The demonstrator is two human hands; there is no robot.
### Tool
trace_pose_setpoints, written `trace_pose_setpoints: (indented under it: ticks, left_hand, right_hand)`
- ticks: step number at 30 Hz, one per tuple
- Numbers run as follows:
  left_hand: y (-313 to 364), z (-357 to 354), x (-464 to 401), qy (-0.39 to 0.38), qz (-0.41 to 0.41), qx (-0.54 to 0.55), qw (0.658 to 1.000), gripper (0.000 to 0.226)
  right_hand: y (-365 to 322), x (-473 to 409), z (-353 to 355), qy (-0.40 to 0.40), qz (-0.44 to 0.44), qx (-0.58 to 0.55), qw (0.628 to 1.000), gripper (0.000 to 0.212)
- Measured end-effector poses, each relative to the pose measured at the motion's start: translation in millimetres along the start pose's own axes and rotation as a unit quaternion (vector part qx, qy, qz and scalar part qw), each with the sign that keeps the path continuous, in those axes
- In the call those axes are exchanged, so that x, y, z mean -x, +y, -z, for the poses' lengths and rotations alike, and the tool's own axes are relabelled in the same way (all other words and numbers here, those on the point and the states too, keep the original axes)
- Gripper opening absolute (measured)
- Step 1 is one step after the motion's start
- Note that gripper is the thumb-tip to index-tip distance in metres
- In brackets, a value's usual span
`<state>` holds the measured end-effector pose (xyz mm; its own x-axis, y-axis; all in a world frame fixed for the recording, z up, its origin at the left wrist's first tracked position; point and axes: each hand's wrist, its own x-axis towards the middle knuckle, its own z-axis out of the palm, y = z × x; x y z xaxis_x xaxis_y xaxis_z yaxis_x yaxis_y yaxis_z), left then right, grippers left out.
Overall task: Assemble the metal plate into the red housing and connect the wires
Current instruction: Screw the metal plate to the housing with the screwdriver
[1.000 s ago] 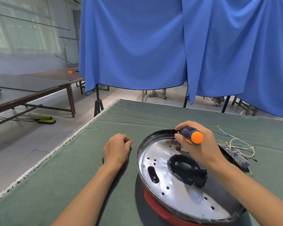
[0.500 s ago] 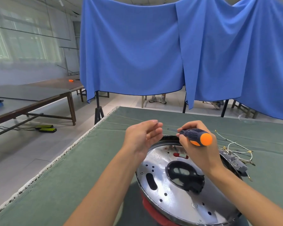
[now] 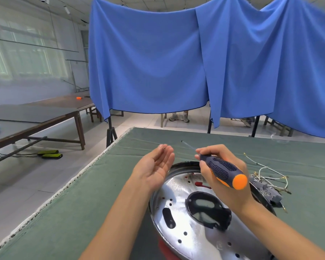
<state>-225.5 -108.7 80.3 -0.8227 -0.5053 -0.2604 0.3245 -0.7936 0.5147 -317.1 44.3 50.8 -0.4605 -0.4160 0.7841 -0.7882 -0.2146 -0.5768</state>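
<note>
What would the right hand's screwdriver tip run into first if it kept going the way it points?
Probably nothing near: the screwdriver in the right hand aims up past the open left hand, over bare green cloth, though depth is unclear.

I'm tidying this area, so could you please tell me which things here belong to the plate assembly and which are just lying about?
Belongs to the job:
- metal plate
- red housing
- wires
- screwdriver, held in the right hand
- small screw on the left hand

Lying about:
- orange object on the far table
- green boxes on the floor
</note>
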Motion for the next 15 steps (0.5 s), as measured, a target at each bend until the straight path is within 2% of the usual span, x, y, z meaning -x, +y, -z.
trace_pose_setpoints:
  ticks: [2, 4, 8, 12, 15]
  left_hand:
    - [2, 3, 1, 0.012, -0.024, -0.001, 1.0, 0.016]
    - [4, 8, 1, 0.026, -0.046, 0.005, 0.999, 0.015]
    - [3, 13, 4, 0.028, -0.065, 0.011, 0.997, 0.015]
    - [0, 13, 3, 0.051, -0.097, 0.004, 0.994, 0.018]
    - [0, 15, 1, 0.07, -0.114, -0.006, 0.991, 0.023]
  right_hand:
    - [-5, -2, -2, 0.008, -0.031, -0.021, 0.999, 0.023]
    - [-10, -5, -4, 0.054, -0.066, -0.054, 0.995, 0.012]
    - [-18, -12, -2, 0.122, -0.18, -0.177, 0.96, 0.002]
    - [-21, -23, 9, 0.206, -0.285, -0.279, 0.894, 0.014]
    - [-23, -31, 11, 0.248, -0.313, -0.326, 0.857, 0.021]
